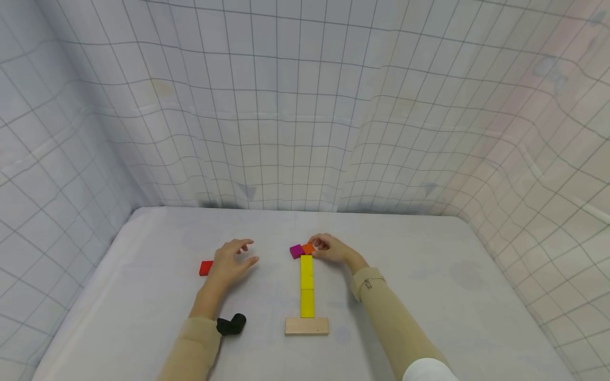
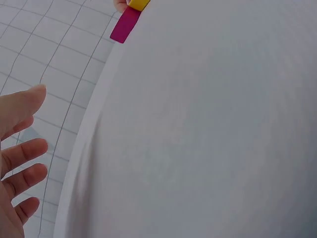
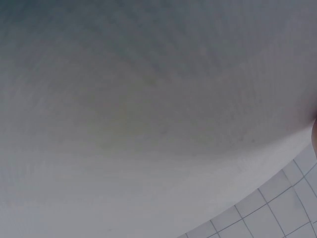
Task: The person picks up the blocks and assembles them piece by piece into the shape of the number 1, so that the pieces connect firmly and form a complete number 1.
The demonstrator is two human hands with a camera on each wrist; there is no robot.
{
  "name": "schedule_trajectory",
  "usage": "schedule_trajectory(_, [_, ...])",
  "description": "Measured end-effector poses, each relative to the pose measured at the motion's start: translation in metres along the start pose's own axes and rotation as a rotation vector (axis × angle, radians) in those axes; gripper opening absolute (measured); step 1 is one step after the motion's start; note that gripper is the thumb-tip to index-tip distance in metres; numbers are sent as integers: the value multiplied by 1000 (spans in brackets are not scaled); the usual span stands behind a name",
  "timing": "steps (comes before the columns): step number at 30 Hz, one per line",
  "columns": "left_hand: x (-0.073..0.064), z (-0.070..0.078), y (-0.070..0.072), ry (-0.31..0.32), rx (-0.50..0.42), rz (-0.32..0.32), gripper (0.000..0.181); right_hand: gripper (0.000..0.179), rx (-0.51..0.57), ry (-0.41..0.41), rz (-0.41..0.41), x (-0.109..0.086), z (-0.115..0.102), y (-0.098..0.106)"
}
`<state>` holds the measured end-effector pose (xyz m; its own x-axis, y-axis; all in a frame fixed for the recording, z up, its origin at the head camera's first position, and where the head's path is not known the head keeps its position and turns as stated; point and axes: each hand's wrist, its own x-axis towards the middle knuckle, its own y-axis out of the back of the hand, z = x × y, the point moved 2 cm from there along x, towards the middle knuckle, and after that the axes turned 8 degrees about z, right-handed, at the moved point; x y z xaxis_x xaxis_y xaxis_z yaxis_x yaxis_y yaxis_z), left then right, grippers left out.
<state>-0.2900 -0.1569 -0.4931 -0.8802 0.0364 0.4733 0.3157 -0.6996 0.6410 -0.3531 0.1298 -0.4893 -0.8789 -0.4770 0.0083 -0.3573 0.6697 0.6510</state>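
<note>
In the head view my right hand pinches an orange block at the far end of a line of blocks. A purple block lies against its left side. Two yellow blocks run end to end toward me, down to a plain wooden block set crosswise. My left hand hovers left of the line, thumb and fingers apart and holding nothing. Partly hidden behind it is a red block. The left wrist view shows the spread left fingers and the purple block.
A small black object lies beside my left sleeve. White cloth covers the table, and grid-patterned curtains enclose its back and sides. The right wrist view is mostly white cloth.
</note>
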Motion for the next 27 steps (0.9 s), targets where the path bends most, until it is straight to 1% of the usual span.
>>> schedule_trajectory(4, [-6, -7, 16, 11, -14, 11, 44, 31, -2, -8, 4, -1, -1, 0])
schedule_trajectory(6, [-9, -12, 23, 27, -22, 18, 45, 31, -6, -18, 6, -1, -1, 0])
schedule_trajectory(10, [-16, -24, 35, 28, -21, 48, 47, 31, -14, -26, 7, 0, 0, 0])
schedule_trajectory(13, [-19, -32, 43, 33, -13, 56, 49, 31, -13, -24, 9, 1, 1, 0])
schedule_trajectory(19, [-26, -47, 57, 91, 27, 20, 54, 30, -5, -51, 12, 1, 2, -1])
schedule_trajectory(21, [-28, -50, 61, 102, 25, 11, 55, 29, -7, -59, 14, 2, 2, -1])
schedule_trajectory(23, [-29, -53, 64, 108, 21, 7, 55, 29, -8, -64, 15, 2, 2, -1])
schedule_trajectory(27, [-33, -59, 69, 108, 22, -2, 57, 30, -3, -47, 12, 2, 2, -2])
